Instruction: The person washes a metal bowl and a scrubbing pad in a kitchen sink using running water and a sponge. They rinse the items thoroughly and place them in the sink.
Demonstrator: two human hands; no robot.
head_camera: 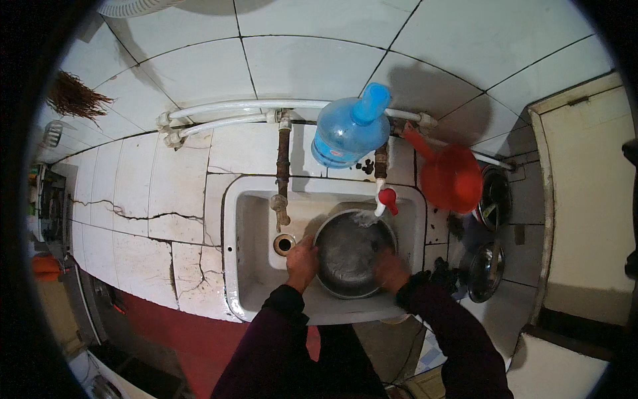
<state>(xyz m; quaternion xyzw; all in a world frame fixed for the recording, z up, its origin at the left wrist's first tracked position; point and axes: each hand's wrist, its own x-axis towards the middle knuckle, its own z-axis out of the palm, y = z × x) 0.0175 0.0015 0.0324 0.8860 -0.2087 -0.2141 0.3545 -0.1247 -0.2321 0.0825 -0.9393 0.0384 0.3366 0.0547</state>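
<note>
A round metal pot (349, 259) stands in the white sink (254, 299), under the white tap with a red handle (387, 200). Water (366, 218) splashes in at the pot's far side. My left hand (303, 263) holds the pot's left rim. Over the right side of the pot is my right hand (391, 269), blurred by motion; whether it grips anything cannot be made out. Left of the pot, the drain hole (284, 244) lies below a second, rusty tap (280, 207).
A blue plastic bottle (349, 132) stands behind the sink. To the right are a red plastic dipper (451, 179) and two metal vessels, one a shiny bowl (486, 272). Cracked white tiles (144, 209) cover the counter on the left. Pipes (239, 105) run along the wall.
</note>
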